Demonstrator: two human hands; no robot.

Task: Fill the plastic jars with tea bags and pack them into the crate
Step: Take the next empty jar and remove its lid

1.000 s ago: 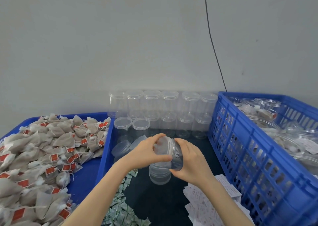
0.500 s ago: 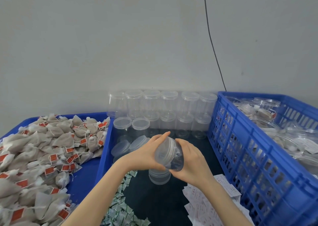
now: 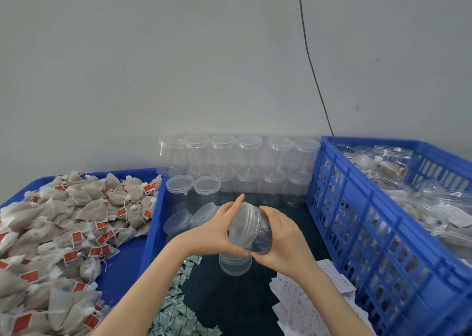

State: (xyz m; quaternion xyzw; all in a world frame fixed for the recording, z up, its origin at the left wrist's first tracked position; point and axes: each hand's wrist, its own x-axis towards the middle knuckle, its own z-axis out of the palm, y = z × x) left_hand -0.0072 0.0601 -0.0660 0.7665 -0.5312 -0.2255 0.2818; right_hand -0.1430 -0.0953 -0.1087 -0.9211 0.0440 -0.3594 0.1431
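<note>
We hold a clear jar (image 3: 251, 229) tilted between both hands, above the dark table (image 3: 229, 297) and over another jar (image 3: 235, 264) that stands just below it. Our right hand (image 3: 283, 241) wraps the body from the right, fingers curled round its base, likely to keep it from turning. Our left hand (image 3: 217, 229) sits at the lid end, thumb and lower fingers pressed on the rim while the forefinger points up and free; we judge this a grip for unscrewing the lid. The jar looks empty, so filling has not begun.

The jar is thin, smooth, see-through plastic, round, with a ribbed screw lid. More such jars (image 3: 237, 162) stand stacked in rows by the wall, close at hand. On our left a blue tray (image 3: 153, 223) holds the tea bags (image 3: 71, 223): soft, pyramid-shaped mesh pouches with strings and small red tags, heaped loosely within reach. On our right the crate (image 3: 370, 233), rigid blue plastic with slotted walls, already holds filled jars. Small green-white sachets (image 3: 178, 302) and paper slips (image 3: 301, 300) lie near us on the table.
</note>
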